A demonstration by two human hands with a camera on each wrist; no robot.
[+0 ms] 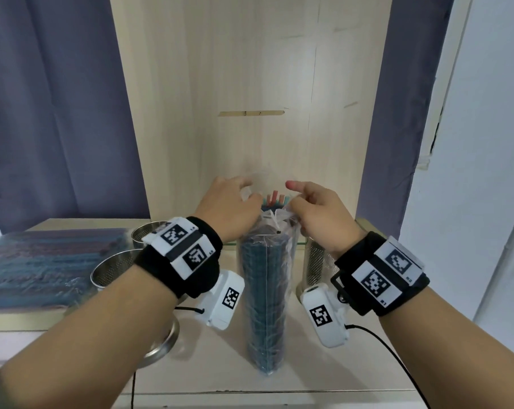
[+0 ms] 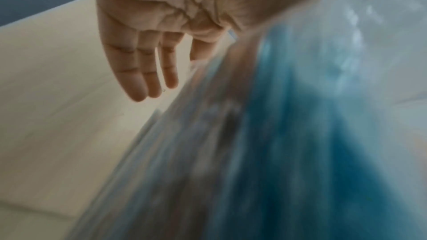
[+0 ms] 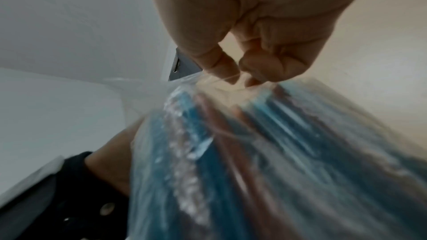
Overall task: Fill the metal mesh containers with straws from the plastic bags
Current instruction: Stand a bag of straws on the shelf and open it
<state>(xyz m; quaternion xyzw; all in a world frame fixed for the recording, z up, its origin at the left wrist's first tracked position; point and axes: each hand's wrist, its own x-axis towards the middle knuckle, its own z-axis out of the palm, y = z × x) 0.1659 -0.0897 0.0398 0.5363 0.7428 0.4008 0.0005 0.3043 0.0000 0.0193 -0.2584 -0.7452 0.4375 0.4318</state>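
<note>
A clear plastic bag packed with blue straws stands upright on the shelf in the middle. Pink and teal straw tips poke out of its open top. My left hand pinches the bag's left rim with thumb and forefinger; the left wrist view shows the left hand with its other fingers straight beside the bag. My right hand pinches the right rim, forefinger stretched out. In the right wrist view the right hand nips the film above the straws.
Two metal mesh containers stand left of the bag, and another mesh container stands to its right. A round metal piece lies under my left forearm. Flat bags of straws are stacked at the far left. A wooden panel stands behind.
</note>
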